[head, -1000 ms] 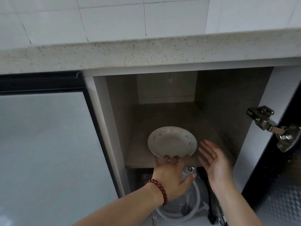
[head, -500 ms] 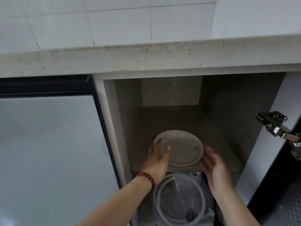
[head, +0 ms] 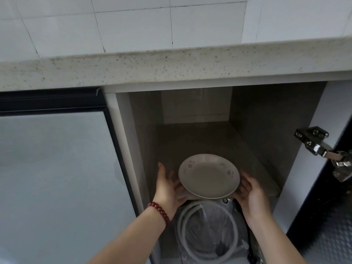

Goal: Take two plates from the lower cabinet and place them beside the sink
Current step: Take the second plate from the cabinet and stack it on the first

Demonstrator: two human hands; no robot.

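A white plate (head: 209, 176) with small pink flower marks sits at the front edge of the shelf (head: 200, 140) inside the open lower cabinet. A second rim shows just under its lower left edge. My left hand (head: 167, 189), with a red bead bracelet on the wrist, cups the plate's left side, fingers tucked under the rim. My right hand (head: 251, 193) holds the right side the same way. Whether the plate is lifted off the shelf I cannot tell.
The speckled stone countertop edge (head: 171, 67) overhangs the cabinet, with white wall tiles above. A closed glossy door (head: 53, 178) is at left. The open door (head: 333, 225) and its metal hinge (head: 320, 147) stand at right. A coiled white hose (head: 207, 231) in plastic lies below the shelf.
My left hand slid from the plate's near rim to its left side and under it. My right hand closed in from open air onto the right rim.
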